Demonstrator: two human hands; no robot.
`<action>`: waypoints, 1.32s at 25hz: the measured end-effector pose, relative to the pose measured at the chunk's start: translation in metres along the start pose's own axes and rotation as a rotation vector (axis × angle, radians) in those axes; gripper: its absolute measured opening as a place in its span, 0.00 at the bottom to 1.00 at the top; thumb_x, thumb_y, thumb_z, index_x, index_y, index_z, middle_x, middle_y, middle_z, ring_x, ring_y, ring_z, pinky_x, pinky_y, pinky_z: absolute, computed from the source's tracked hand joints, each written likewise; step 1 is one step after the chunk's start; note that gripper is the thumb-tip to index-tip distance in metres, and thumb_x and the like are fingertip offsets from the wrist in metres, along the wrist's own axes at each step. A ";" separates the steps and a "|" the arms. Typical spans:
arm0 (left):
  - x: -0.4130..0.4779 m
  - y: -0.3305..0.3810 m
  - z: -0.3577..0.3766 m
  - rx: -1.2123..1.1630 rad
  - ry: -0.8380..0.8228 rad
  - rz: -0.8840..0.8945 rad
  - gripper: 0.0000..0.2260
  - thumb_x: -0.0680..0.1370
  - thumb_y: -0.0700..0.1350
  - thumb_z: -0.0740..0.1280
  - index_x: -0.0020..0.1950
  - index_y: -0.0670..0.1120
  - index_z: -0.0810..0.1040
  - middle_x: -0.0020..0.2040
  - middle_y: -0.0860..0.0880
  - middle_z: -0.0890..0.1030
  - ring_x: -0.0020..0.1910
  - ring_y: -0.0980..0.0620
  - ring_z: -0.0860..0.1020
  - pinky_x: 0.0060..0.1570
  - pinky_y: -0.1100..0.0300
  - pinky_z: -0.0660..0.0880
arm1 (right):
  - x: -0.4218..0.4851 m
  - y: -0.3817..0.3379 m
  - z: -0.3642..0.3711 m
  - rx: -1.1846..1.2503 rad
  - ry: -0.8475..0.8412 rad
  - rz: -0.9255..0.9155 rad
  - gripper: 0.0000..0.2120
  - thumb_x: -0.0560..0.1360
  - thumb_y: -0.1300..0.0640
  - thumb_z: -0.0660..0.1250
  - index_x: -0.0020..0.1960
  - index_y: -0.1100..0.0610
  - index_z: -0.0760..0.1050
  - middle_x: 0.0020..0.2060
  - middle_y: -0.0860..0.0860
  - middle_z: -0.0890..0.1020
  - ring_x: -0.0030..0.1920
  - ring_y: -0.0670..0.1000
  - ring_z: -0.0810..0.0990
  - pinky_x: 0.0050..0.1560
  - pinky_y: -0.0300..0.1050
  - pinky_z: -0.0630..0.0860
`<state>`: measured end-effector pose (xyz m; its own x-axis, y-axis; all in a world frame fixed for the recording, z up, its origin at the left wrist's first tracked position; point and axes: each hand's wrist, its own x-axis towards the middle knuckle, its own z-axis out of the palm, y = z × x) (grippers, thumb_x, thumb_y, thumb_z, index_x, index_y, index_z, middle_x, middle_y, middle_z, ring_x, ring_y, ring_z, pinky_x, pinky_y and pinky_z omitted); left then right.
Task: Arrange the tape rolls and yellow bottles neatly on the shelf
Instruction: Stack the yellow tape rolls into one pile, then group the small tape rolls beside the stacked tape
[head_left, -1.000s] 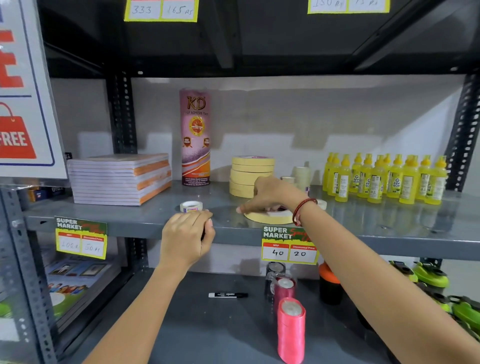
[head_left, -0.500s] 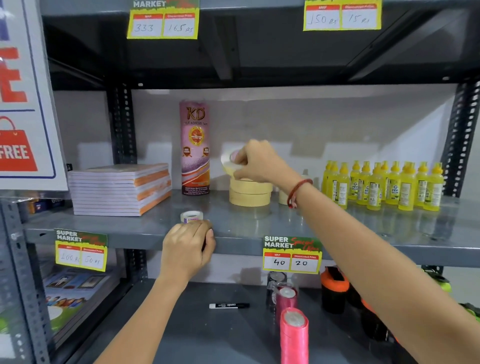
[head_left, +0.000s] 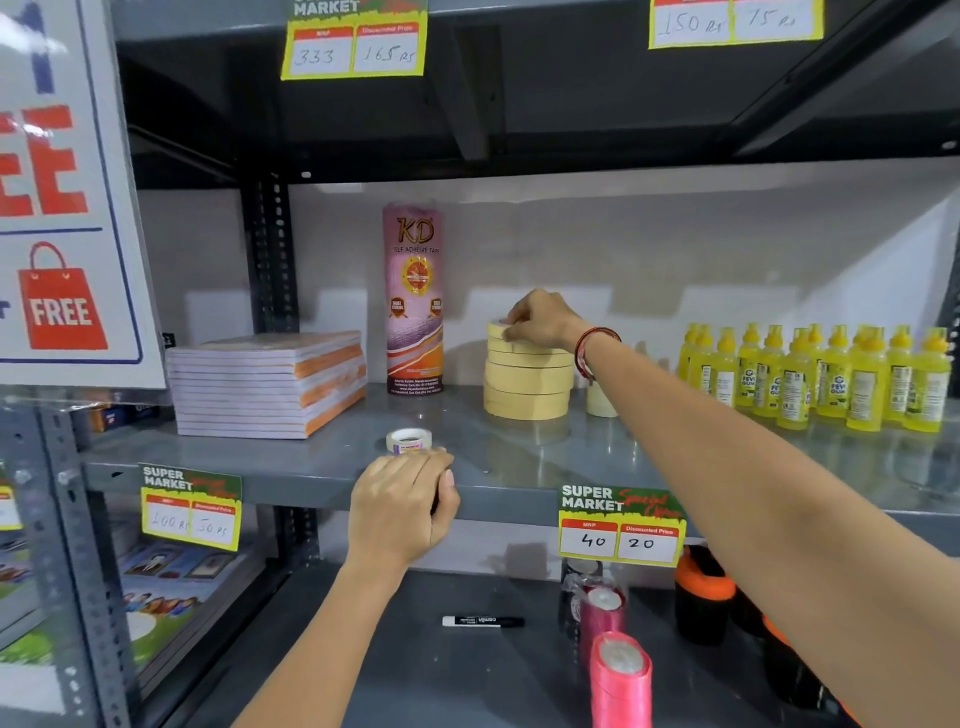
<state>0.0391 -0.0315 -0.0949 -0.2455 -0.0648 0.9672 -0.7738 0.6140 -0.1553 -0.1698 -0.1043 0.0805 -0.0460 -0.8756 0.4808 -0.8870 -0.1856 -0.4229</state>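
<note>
Tape rolls (head_left: 527, 379) stand stacked mid-shelf (head_left: 519, 467), my right grip (head_left: 540, 319) closed over the top roll. My left grip (head_left: 402, 506) curls empty at the shelf edge, touching a small white roll (head_left: 409, 440). Yellow bottles (head_left: 815, 376) cluster at right.

I count five beige tape rolls (head_left: 527, 382) stacked, one small white roll (head_left: 409, 440) and one pale roll (head_left: 601, 400) partly hidden behind my arm. Yellow bottles (head_left: 831, 379): roughly a dozen, rows overlapping, exact count unclear. One tall pink tube (head_left: 414, 299). One pile of notebooks (head_left: 267, 382).
</note>
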 end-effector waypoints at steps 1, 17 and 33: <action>0.000 0.000 0.000 0.001 0.001 0.000 0.16 0.74 0.43 0.57 0.40 0.41 0.84 0.38 0.48 0.85 0.32 0.49 0.82 0.32 0.59 0.74 | 0.000 0.000 0.001 0.017 -0.006 0.008 0.12 0.71 0.58 0.70 0.53 0.63 0.82 0.55 0.58 0.82 0.57 0.56 0.78 0.52 0.43 0.73; 0.001 0.003 -0.002 0.009 -0.011 -0.022 0.15 0.74 0.42 0.58 0.39 0.41 0.84 0.36 0.48 0.85 0.31 0.49 0.81 0.32 0.58 0.73 | -0.008 -0.012 0.009 -0.344 0.141 -0.107 0.23 0.75 0.48 0.67 0.64 0.61 0.73 0.62 0.59 0.75 0.65 0.59 0.70 0.63 0.55 0.70; 0.004 0.011 -0.013 0.032 -0.118 -0.080 0.15 0.75 0.42 0.56 0.37 0.40 0.80 0.31 0.45 0.81 0.29 0.44 0.78 0.34 0.54 0.69 | -0.077 -0.073 0.088 0.001 -0.197 -0.071 0.16 0.63 0.47 0.74 0.29 0.55 0.71 0.30 0.51 0.76 0.32 0.51 0.75 0.29 0.39 0.69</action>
<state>0.0373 -0.0145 -0.0896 -0.2480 -0.2061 0.9466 -0.8115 0.5779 -0.0867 -0.0615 -0.0629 0.0067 0.1070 -0.9306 0.3500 -0.8843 -0.2500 -0.3944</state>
